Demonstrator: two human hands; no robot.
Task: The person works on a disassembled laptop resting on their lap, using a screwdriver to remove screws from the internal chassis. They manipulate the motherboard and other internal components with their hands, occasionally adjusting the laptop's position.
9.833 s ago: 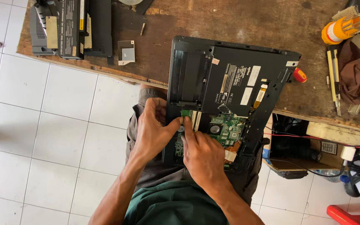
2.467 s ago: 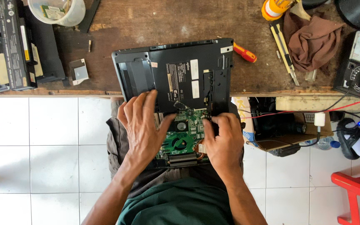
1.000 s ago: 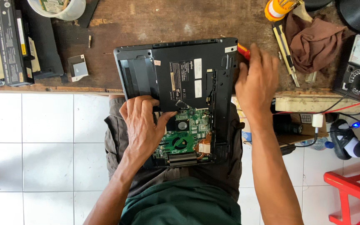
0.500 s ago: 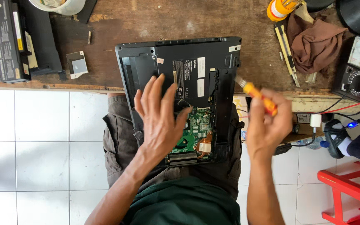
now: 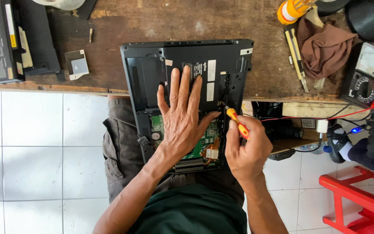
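screwdriver [image 5: 235,121] tip up-left, diagonal

A worn wooden workbench [image 5: 152,21], scuffed and stained, runs across the top, above a white tiled floor [image 5: 31,151]. On it, an opened black laptop [image 5: 148,69] lies upside down, overhanging the front edge. At far left lie black battery packs [image 5: 5,39], with a small square metal bracket [image 5: 78,65] beside them. To the right lie a brown cloth [image 5: 325,50], an orange-handled tool [image 5: 293,8], thin hand tools [image 5: 297,56], and a multimeter [image 5: 366,71].
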